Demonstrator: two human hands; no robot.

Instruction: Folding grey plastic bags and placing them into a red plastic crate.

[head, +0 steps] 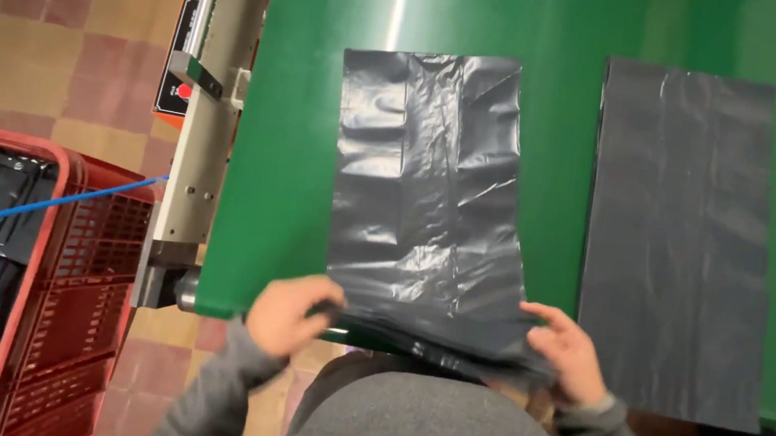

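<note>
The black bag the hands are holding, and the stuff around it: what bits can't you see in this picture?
- Head view: the near edge of the wrinkled black bag is hidden behind the left hand, the right hand and the grey sweater.
- The flat black bag has its near end partly hidden by the right sleeve.
- The red crate is cut off by the left and bottom edges.
- The green table runs beyond the top edge.
</note>
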